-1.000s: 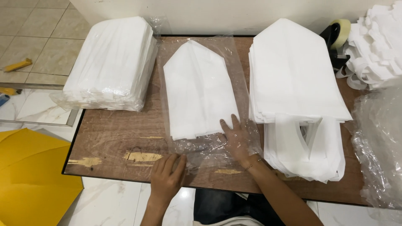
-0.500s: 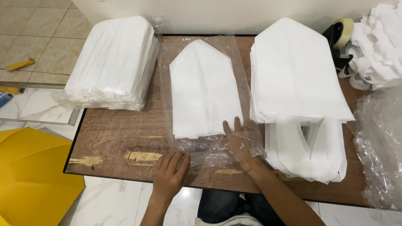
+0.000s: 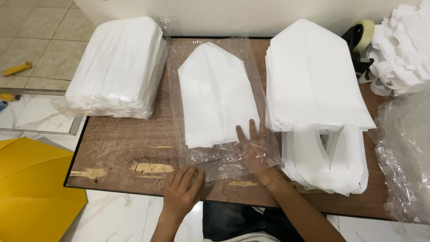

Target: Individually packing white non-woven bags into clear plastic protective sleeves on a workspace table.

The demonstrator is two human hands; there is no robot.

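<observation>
- The clear plastic sleeve [image 3: 215,49] lies flat on the brown wooden table [image 3: 121,143], at the middle of the tabletop, with its open mouth toward the person.
- Inside the sleeve sits a folded white fabric bag [image 3: 215,94] with a pointed far end; its near edge stops short of the sleeve's mouth, leaving a crumpled strip of empty film.
- The right hand [image 3: 255,148] lies inside the sleeve's mouth under the top film, palm down and fingers spread flat, holding nothing; its fingertips touch the near right corner of the folded bag.
- The left hand [image 3: 181,190] rests palm down at the near edge of the table, fingers loosely spread, pressing the near left corner of the sleeve's mouth against the wood; it grips nothing.
- The folded bag therefore lies just beyond both hands, closer to the right 1 than to the left.
- To the left, well apart from the hands, stands a wrapped stack of white bags [image 3: 116,67] in clear film.
- To the right, just beside the sleeve, lies a loose stack of folded white bags [image 3: 313,80], its handles showing at the near end.
- A roll of tape [image 3: 365,29] sits at the far right corner, beside a heap of white strips [image 3: 403,45].
- Crumpled clear plastic [image 3: 403,152] hangs at the table's right edge.
</observation>
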